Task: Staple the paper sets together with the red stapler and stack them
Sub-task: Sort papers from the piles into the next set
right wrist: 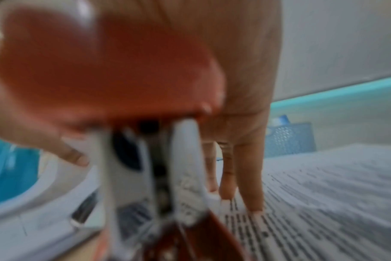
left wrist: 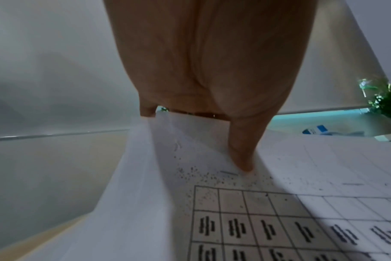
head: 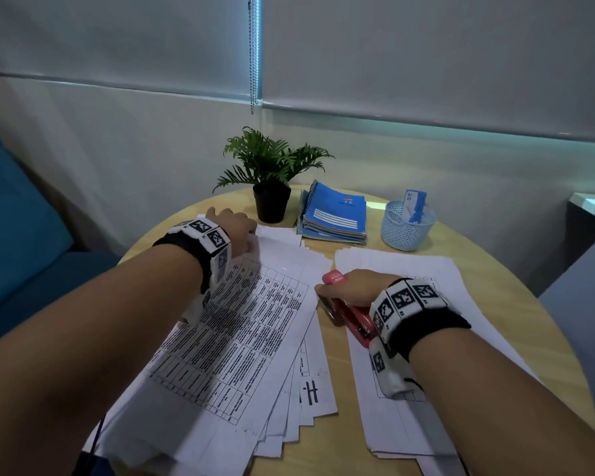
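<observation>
Right hand (head: 354,286) around red stapler (head: 352,316)

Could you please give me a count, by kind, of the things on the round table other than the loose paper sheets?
Stapler, red, held by the right hand: 1
Potted plant: 1
Stack of blue notebooks: 1
Light blue basket: 1
Total: 4

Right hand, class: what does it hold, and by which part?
The right hand holds the red stapler, gripped around its front half, thumb on one side; the rear sticks out.
</observation>
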The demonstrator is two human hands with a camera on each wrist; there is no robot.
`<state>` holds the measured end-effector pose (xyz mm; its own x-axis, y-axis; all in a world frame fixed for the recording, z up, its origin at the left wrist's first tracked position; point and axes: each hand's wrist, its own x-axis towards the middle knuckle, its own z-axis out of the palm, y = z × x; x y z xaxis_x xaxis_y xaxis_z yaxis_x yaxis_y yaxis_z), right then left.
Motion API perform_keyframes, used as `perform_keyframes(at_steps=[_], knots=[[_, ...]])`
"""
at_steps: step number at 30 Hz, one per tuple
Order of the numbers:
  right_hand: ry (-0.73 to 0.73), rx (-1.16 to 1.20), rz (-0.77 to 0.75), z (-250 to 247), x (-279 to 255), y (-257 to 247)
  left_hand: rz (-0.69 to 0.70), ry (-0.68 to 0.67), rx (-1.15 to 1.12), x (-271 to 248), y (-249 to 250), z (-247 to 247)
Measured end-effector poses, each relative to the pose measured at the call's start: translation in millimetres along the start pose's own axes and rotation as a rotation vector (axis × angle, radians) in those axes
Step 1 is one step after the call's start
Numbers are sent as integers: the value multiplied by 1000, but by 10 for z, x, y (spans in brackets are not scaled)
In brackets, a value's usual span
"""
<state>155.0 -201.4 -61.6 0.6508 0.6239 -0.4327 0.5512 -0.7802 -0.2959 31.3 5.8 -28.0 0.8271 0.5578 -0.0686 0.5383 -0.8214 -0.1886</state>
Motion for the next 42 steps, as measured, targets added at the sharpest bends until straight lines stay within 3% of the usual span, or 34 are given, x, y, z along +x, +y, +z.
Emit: perform_keyframes(at_steps=[3,5,7,12,18,23,31,35,39,42], knots=[[-246,482,-119,-35,-145,92,57,37,-8,-147,-42,-191],[-315,531,-205,-83,-267,152,84,85,-17,-228,-74,-323],[-300,544,-288,-94,-384,174,106,118,-94,-300,-98,-458],[-179,832,-424,-81,-583,189,155,65,-254,-544,-18,-821],[-12,1109,-392,-273,-756,262,175,91,-335,-734,32,-1038],[12,1091,-348,-440,-823,299,193,47,-272,-711,94,-1020],[72,1009,-303,-865,-1043,327,242,109,-458,-710,108,-1239],[135,669,-188,-820,-879,408,216,-11,-274,-665,315,-725],[119,385,-52,-607,-697,457,218,-185,-264,-596,465,-182],[102,193,-19,-441,-689,353,207,-203,-280,-570,501,41]])
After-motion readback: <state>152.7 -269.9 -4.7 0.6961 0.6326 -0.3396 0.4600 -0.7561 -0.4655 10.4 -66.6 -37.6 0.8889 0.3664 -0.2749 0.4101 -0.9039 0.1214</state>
